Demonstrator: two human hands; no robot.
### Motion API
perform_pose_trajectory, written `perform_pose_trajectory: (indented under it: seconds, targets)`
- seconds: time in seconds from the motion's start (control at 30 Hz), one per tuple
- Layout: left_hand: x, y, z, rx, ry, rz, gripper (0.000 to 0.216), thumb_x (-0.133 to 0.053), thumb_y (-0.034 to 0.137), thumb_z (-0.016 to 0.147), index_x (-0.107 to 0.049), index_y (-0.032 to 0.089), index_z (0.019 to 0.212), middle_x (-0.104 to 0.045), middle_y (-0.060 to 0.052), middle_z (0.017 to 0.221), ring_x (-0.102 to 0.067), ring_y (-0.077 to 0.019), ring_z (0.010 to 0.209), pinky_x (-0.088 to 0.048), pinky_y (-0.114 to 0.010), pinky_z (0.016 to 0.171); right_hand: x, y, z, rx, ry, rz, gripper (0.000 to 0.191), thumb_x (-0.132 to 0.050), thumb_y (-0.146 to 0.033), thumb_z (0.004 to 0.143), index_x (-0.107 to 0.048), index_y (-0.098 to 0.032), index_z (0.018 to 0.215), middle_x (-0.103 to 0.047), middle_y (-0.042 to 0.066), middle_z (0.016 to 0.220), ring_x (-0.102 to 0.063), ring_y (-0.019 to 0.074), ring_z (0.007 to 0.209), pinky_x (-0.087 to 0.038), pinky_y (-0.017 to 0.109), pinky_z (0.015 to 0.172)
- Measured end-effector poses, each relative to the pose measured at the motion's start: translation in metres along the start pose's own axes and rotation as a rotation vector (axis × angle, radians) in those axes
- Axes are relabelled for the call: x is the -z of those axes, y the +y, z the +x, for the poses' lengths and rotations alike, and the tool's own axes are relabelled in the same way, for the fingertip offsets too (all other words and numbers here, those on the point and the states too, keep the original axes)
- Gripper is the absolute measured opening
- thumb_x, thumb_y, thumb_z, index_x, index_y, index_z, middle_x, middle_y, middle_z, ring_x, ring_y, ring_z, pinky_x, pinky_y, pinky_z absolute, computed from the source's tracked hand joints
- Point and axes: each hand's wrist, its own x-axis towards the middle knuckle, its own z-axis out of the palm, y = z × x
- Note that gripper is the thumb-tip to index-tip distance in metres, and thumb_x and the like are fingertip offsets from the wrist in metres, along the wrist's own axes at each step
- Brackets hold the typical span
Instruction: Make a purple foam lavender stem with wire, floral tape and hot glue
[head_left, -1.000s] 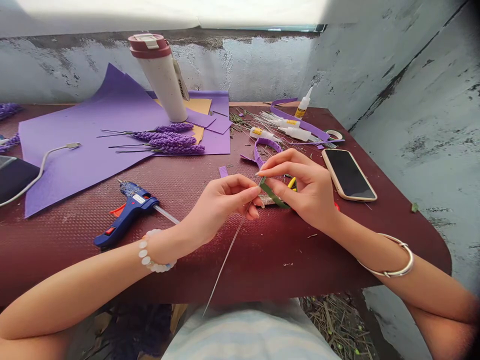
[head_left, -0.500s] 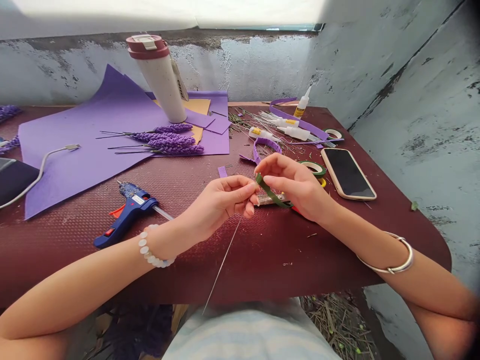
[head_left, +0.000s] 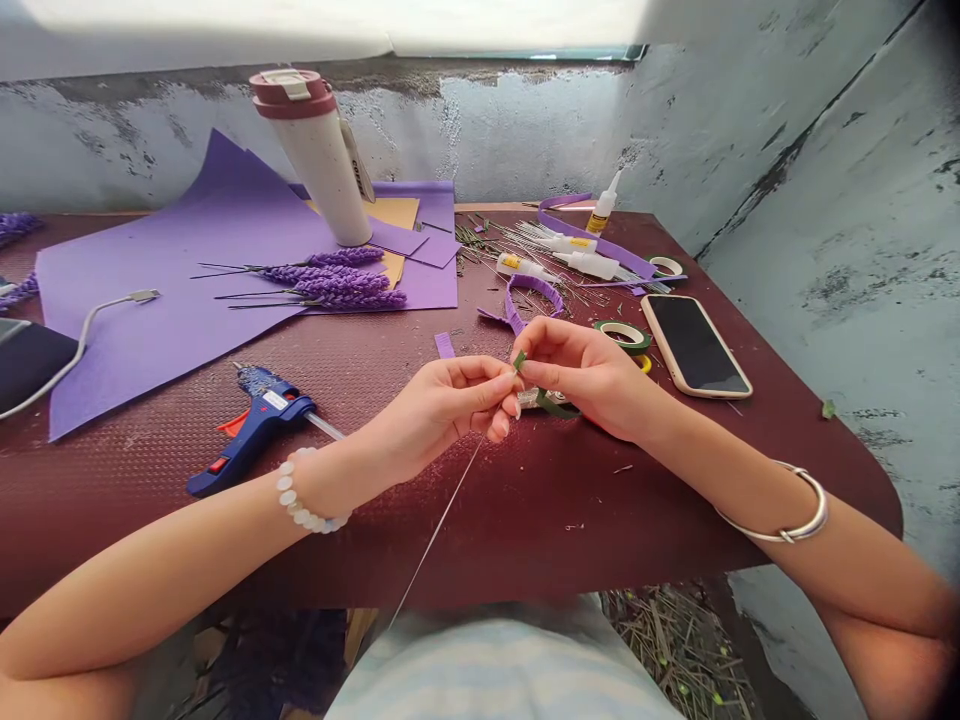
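Observation:
My left hand [head_left: 469,405] pinches a thin wire [head_left: 441,525], which slants down from the fingers toward my lap. Touching it at the fingertips, my right hand [head_left: 581,375] is closed on a strip of green floral tape [head_left: 556,406]. A short end of that tape shows between the two hands at the wire's upper end, and the rest hangs below the right palm. Scissors [head_left: 528,398] lie behind the hands, mostly hidden. Just beyond the fingers rests a curled, fringed purple strip [head_left: 534,290], with a small purple piece [head_left: 444,345] to its left.
A blue glue gun [head_left: 262,425] lies at left. Purple sheets [head_left: 150,290] carry lavender stems [head_left: 337,285] and a tilted tumbler [head_left: 315,160]. Glue bottles [head_left: 592,265], loose wires, green tape rolls [head_left: 624,337] and a phone [head_left: 697,345] occupy the right side.
My right fingers have closed in on the tape at the wire's end, leaving less of it showing. The wire's lower end has swung slightly left.

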Motion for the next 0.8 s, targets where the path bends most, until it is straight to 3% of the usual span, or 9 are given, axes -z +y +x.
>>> perform_pose_trajectory:
  seconds: [0.63,0.7,0.8]
  targets:
    - [-0.0008,0.0017,-0.0001,0.000,-0.005,-0.012,0.009,-0.061,0.017,0.090,-0.066,0.010,0.086,-0.063,0.001,0.072,-0.059,-0.0028,0.057,-0.047,-0.012,0.057,0.0019,-0.0059,-0.0027,0.004,0.018,-0.097,0.007,-0.067,-0.022,0.083,-0.063,-0.017,0.087,-0.062,0.000,0.083,-0.060,0.0106,0.076,-0.048,0.024,0.072]
    - [-0.0013,0.0022,0.0001,0.002,0.002,-0.020,0.009,-0.061,0.017,0.089,-0.066,0.010,0.085,-0.063,0.001,0.072,-0.059,-0.0029,0.057,-0.047,-0.012,0.057,0.0015,-0.0057,-0.0033,0.049,0.028,-0.183,0.010,-0.065,-0.023,0.084,-0.064,-0.018,0.092,-0.064,0.001,0.087,-0.061,0.0121,0.080,-0.048,0.026,0.074]
    - [-0.0017,0.0030,0.0006,-0.010,0.020,-0.037,0.009,-0.061,0.016,0.089,-0.066,0.010,0.084,-0.063,0.001,0.071,-0.059,-0.0027,0.056,-0.047,-0.011,0.057,-0.0017,-0.0057,-0.0052,0.197,0.150,-0.496,0.014,-0.063,-0.023,0.086,-0.066,-0.020,0.099,-0.065,0.002,0.094,-0.060,0.0148,0.088,-0.047,0.029,0.079]
